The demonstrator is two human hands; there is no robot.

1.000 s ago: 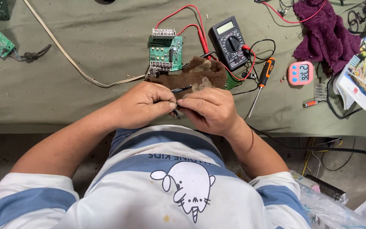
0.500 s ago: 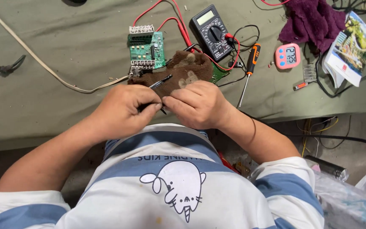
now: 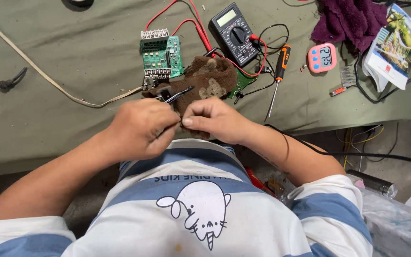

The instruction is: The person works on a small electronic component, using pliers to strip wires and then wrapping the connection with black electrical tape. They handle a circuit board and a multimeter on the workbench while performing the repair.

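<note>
Left hand (image 3: 139,128) pinching dark tweezers (image 3: 177,94); right hand (image 3: 215,120) pinching something too small to identify. Both at tabletop (image 3: 63,52) edge, brown cloth (image 3: 205,78) just beyond, open surface left.

I take this for a small electronics repair workshop: the cloth-covered desk (image 3: 48,43) carries a bare green circuit board (image 3: 161,56), a black multimeter (image 3: 234,32) with red test leads (image 3: 197,21), an orange-handled screwdriver (image 3: 278,71), and loose cables trail under its edge.
</note>
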